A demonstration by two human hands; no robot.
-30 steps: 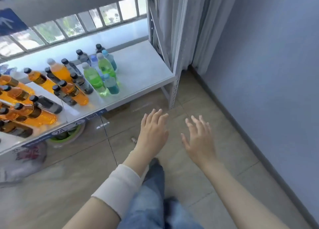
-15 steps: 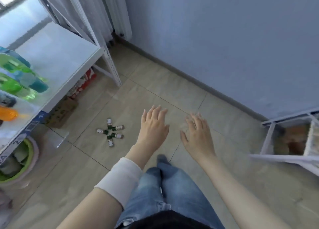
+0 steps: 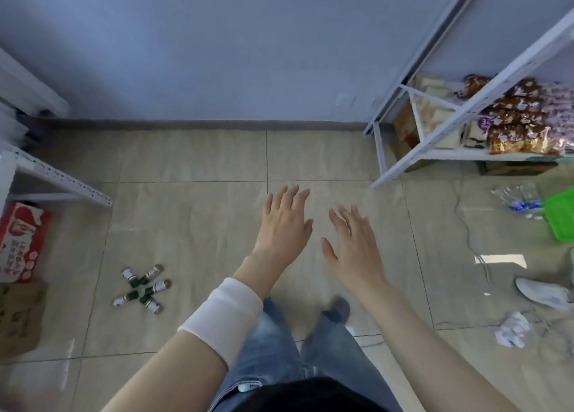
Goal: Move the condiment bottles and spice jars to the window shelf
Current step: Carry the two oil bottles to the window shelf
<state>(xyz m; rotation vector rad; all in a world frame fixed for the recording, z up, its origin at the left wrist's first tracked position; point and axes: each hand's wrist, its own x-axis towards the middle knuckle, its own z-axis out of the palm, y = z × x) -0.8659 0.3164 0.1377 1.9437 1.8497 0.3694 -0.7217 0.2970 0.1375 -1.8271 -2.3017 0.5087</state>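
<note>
Both of my hands hang empty over the tiled floor with fingers spread. My left hand (image 3: 284, 225), with a white band on the forearm, is beside my right hand (image 3: 354, 245). A cluster of several small green-and-white jars (image 3: 141, 289) lies on the floor to the lower left, well apart from my hands. Only the corner leg of the window shelf (image 3: 59, 177) shows at the left edge; its bottles are out of view.
A white rack (image 3: 441, 125) at the right holds snack packets (image 3: 521, 119). A red carton (image 3: 20, 240) and a cardboard box (image 3: 18, 315) sit at the left. A green basket (image 3: 562, 212), a white shoe (image 3: 542, 293) and crumpled paper (image 3: 512, 329) lie at the right.
My view has swung right, away from the window shelf and its bottles, to face the blue wall and the snack rack. Both hands stay empty and spread in front of me.
</note>
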